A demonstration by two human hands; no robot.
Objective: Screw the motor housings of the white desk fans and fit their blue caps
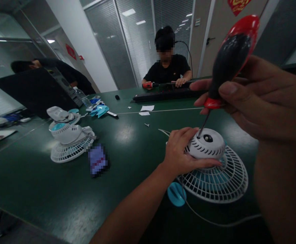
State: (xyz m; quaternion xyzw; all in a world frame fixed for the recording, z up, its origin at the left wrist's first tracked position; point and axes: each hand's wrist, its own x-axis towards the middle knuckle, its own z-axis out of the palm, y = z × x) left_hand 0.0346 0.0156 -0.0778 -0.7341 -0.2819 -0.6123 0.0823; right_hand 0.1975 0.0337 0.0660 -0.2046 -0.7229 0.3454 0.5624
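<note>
A white electric fan (215,183) lies face down on the green table, its round grille underneath and its motor housing (211,152) on top. My left hand (180,149) wraps around the housing's left side, thumb along the near edge. In my right hand (259,91) is a red and black screwdriver (230,57), held upright at the lower handle. Its shaft slants down, and the tip meets the top of the housing beside a dark recess; a screw there cannot be made out. A light blue round cap (176,194) lies beside the grille, near a pale cord (214,222).
More white fans (70,144) lie at the left, near a pixelated phone-like item (97,160). Blue packaging (99,109), a water bottle (82,96) and paper scraps (147,108) lie farther back. Across the green table (127,156), a co-worker (167,69) handles a red tool; another person bends behind a black monitor (36,89).
</note>
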